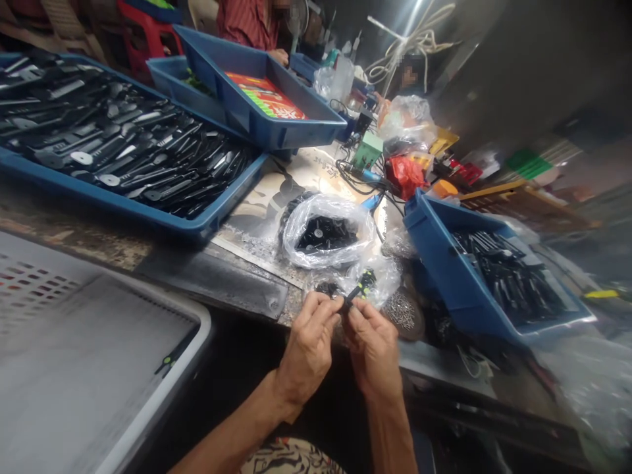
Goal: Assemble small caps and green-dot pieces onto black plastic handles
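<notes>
My left hand (309, 336) and my right hand (372, 345) meet in front of the bench edge. Between their fingertips they pinch a small black plastic part with yellow-green markings (358, 289). Its exact shape is partly hidden by my fingers. Just behind my hands lies a clear plastic bag (372, 280) holding dark pieces. A second clear bag of black parts (326, 234) sits farther back. A heap of small metal pieces (402, 315) lies to the right of my right hand.
A large blue tray (133, 191) of black plastic parts is at back left, and a tilted blue tray (464, 276) of similar parts is at right. Another blue tray (261, 85) stands behind them. Cables and bags crowd the far bench. A grey bin (99, 355) is at lower left. A person (247, 23) sits at the far side.
</notes>
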The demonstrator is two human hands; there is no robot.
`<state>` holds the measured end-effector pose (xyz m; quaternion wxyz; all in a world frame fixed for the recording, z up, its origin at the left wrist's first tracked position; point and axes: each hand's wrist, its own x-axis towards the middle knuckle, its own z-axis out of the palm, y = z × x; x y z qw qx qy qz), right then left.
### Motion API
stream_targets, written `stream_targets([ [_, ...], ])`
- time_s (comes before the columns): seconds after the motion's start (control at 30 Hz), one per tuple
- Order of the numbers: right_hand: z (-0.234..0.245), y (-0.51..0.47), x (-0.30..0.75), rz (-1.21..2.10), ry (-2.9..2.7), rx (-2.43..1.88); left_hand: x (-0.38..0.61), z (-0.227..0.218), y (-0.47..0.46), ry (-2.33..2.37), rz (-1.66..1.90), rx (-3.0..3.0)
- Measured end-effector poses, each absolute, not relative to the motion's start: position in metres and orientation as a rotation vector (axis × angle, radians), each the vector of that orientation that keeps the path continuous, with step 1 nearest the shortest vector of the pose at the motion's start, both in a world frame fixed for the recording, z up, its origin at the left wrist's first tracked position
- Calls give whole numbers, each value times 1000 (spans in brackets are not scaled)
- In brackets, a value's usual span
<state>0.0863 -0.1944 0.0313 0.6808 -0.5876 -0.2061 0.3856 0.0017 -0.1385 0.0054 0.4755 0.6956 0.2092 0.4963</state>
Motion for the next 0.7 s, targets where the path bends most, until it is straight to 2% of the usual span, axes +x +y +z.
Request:
stream_targets([
  [0.47, 42, -204, 103, 1161, -251, -1120, 5, -5, -135, 221, 1314, 2094],
  [0.57, 40, -203, 100, 1106, -294, -1172, 7, 0, -140, 306, 1276, 1949],
  [0.7, 38, -202, 93, 891, -516, -1411, 7, 11, -145, 575, 1036, 1599],
])
